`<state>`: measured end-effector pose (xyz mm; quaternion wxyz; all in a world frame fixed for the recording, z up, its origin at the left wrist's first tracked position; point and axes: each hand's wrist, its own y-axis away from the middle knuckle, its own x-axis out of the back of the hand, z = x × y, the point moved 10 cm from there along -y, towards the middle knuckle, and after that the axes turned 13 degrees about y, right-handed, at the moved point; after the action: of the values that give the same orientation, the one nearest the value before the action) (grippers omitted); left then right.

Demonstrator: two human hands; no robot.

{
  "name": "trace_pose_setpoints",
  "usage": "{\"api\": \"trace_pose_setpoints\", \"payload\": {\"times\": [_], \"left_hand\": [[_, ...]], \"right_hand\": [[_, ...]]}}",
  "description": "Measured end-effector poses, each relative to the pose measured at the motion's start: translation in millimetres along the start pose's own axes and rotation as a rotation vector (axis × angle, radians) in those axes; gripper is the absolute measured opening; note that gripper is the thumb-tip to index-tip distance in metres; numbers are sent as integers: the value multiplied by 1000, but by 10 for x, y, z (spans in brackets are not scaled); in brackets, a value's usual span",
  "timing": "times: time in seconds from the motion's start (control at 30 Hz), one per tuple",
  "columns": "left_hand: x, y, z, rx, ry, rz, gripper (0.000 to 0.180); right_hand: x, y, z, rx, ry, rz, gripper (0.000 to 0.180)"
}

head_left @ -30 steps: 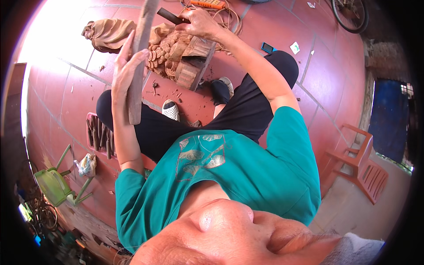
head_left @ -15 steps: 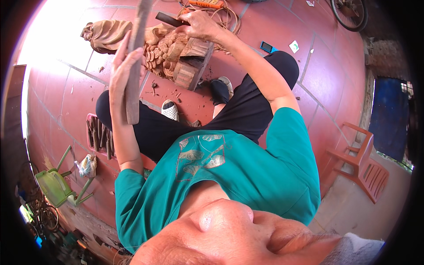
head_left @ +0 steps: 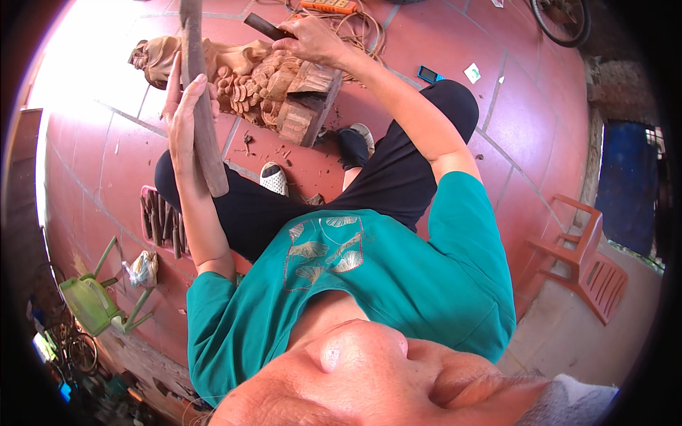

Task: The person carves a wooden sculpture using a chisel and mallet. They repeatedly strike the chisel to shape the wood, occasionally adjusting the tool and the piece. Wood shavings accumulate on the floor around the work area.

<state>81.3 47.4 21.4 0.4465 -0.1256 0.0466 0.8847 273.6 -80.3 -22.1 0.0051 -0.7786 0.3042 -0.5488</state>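
Observation:
My left hand (head_left: 186, 113) is raised, with a long flat wooden bar (head_left: 204, 131) gripped between thumb and palm; some fingers point up along it. The bar's top end reaches the upper picture edge. In my right hand (head_left: 312, 41) is a dark, round-handled chisel (head_left: 264, 26), its handle sticking out to the left; its blade cannot be made out. Beneath both hands a carved wooden figure (head_left: 273, 89) lies on its side on the floor, its draped end to the left and its blocky base (head_left: 307, 106) to the right. The bar is apart from the chisel.
Wood chips (head_left: 247, 140) lie by my shoes. A pink tray (head_left: 150, 231) of several dark rods stands by my left leg, near a green chair (head_left: 89, 302) and a plastic bag (head_left: 144, 268). An orange power strip (head_left: 329, 6), cable, blue phone (head_left: 430, 74) and reddish chair (head_left: 579, 259) lie around.
The bar's upper end has swung left, and my left hand has shifted slightly left and turned with it. My right hand and the chisel have moved a little left and up.

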Motion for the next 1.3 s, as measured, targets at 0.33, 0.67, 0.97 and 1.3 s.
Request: {"api": "trace_pose_setpoints", "payload": {"times": [0.33, 0.67, 0.97, 1.3], "left_hand": [[-154, 15, -114, 28, -210, -130, 70], [71, -58, -72, -16, -15, 11, 73], [-56, -10, -171, 79, -69, -98, 69], [-239, 39, -447, 204, -192, -314, 79]], "right_hand": [[25, -3, -73, 43, 28, 49, 34], [-8, 16, -53, 68, -8, 73, 36], [-26, 59, 76, 6, -73, 27, 37], [-53, 199, 192, -10, 90, -49, 39]]}}
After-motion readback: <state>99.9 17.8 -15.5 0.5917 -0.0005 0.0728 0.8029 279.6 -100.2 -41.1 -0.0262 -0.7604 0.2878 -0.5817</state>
